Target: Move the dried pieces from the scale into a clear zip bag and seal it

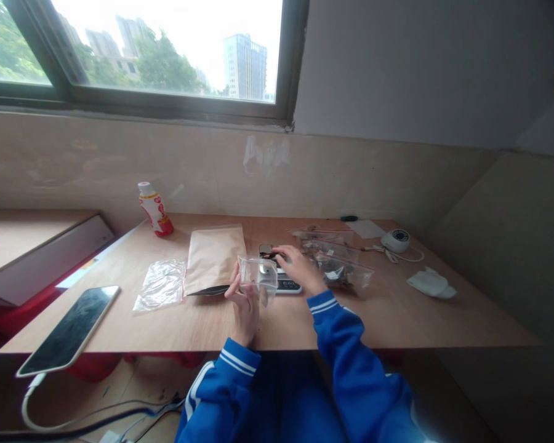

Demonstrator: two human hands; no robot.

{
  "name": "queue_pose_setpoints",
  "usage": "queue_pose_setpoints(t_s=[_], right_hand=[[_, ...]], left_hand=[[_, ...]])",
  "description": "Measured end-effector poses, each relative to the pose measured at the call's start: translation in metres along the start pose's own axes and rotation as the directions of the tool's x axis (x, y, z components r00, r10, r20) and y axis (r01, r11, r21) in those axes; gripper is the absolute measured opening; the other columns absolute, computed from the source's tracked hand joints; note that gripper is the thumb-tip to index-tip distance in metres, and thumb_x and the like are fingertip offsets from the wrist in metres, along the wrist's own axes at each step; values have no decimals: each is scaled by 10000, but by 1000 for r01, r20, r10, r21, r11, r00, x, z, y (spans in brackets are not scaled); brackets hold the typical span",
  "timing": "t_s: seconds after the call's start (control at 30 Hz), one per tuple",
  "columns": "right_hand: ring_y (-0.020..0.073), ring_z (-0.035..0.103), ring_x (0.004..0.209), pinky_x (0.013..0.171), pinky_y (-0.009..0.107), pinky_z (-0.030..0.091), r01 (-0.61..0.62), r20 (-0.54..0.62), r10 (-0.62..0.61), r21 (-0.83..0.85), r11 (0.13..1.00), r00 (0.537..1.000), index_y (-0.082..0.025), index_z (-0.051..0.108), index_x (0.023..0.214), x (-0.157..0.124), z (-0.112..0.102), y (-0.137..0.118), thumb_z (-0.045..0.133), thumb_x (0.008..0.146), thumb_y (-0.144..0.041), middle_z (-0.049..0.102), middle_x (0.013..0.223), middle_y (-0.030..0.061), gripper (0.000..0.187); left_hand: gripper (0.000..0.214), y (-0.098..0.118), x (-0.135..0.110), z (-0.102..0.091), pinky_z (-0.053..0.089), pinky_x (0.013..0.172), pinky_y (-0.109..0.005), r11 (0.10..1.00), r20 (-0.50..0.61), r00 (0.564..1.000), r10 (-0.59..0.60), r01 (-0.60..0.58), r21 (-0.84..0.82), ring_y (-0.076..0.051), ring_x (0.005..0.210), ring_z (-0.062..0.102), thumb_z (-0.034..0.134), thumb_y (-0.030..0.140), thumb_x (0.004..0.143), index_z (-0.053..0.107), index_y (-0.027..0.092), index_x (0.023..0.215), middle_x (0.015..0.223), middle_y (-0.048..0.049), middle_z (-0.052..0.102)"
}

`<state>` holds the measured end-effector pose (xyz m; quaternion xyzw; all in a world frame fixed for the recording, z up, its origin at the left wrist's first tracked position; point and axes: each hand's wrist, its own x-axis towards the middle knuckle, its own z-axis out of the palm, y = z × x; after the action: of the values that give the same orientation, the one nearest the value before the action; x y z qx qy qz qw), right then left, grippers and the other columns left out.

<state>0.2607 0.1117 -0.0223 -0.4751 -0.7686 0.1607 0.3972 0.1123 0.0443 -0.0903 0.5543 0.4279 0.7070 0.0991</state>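
My left hand [244, 307] grips a small clear plastic bag [261, 271] at its left side, holding it up over the table. Just behind the bag is a small digital scale [290, 287] with buttons along its front; the bag covers part of it. Several small dark pieces [268, 255] lie on top of the scale. My right hand [299, 266] reaches over the scale with fingers bent down at these pieces. What its fingertips pinch is too small to tell. Right of this hand lie clear zip bags [344, 274] holding dark bits.
A brown paper pouch [216, 255] and an unfilled clear bag [161, 284] lie left of my hands. Further left are a drink bottle [155, 210] and a charging phone [71, 329]. A white dome camera [396, 240] with its cable and a crumpled white cloth [430, 283] are at right.
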Motion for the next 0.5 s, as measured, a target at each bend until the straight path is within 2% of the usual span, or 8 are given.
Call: queue_pose_setpoints(t_s=[0.1, 0.2, 0.3, 0.5], right_hand=[[219, 497, 1193, 1025, 380, 372, 45, 130, -28, -124, 991, 991, -203, 632, 1146, -1, 18, 15, 577, 852, -327, 592, 1222, 115, 324], [239, 511, 1170, 1007, 389, 389, 76, 149, -47, -197, 978, 988, -174, 637, 1133, -3, 27, 21, 639, 813, -286, 595, 1203, 141, 339], [228, 568, 1066, 944, 375, 436, 97, 155, -70, -170, 981, 985, -164, 650, 1068, -4, 26, 22, 630, 809, -185, 648, 1094, 117, 261], [212, 613, 991, 898, 345, 468, 18, 96, -15, -29, 999, 995, -165, 665, 970, -3, 22, 23, 616, 777, -97, 676, 1037, 93, 210]], left_hand=[[204, -2, 0, -2, 448, 964, -492, 998, -33, 999, 20, -18, 56, -228, 1321, 389, 339, 281, 955, 258, 228, 1135, 1443, -229, 296], [214, -5, -1, -1, 441, 958, -524, 996, -57, 998, 8, -3, 85, -246, 1308, 404, 350, 267, 952, 257, 213, 1137, 1417, -250, 317], [213, -6, -1, 0, 442, 955, -531, 996, -76, 997, 6, 1, 88, -245, 1286, 430, 366, 262, 947, 265, 209, 1127, 1402, -250, 336], [233, -3, 0, 0, 434, 984, -508, 999, -78, 996, -38, 40, 18, -233, 1307, 403, 417, 255, 930, 286, 211, 1119, 1394, -212, 365]])
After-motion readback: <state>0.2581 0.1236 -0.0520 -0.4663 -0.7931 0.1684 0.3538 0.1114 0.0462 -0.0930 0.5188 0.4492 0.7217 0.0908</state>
